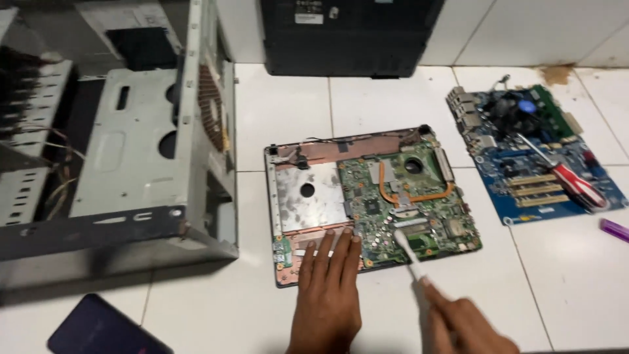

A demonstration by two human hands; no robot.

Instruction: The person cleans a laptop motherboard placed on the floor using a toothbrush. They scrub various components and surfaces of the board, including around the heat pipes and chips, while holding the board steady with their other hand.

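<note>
Largest in your view is the open desktop case [131, 144], grey sheet metal with punched round holes, a vent grille and loose wires at its left. It stands on the white tiled floor [282, 105], well apart from your hands. At the top edge a flat black laptop shell [347, 36] leans against the wall.

In the middle lies the opened laptop base [367, 203], a shallow pinkish-copper tray. Its left half carries a dull, scuffed metal plate with one round hole. Its right half holds the green circuit board, densely studded with chips and crossed by a curved copper heat pipe.

To the right sits a blue motherboard [537, 157] with cream slots. A red-handled screwdriver [570, 180] rests across it. A small purple object [614, 229] lies near the right edge, and a dark phone [98, 331] lies bottom left.

Your left hand [327, 288] is spread flat, fingers pressing the base's front edge. Your right hand [468, 324] is closed around a white toothbrush [409, 252], its head touching the green board.
</note>
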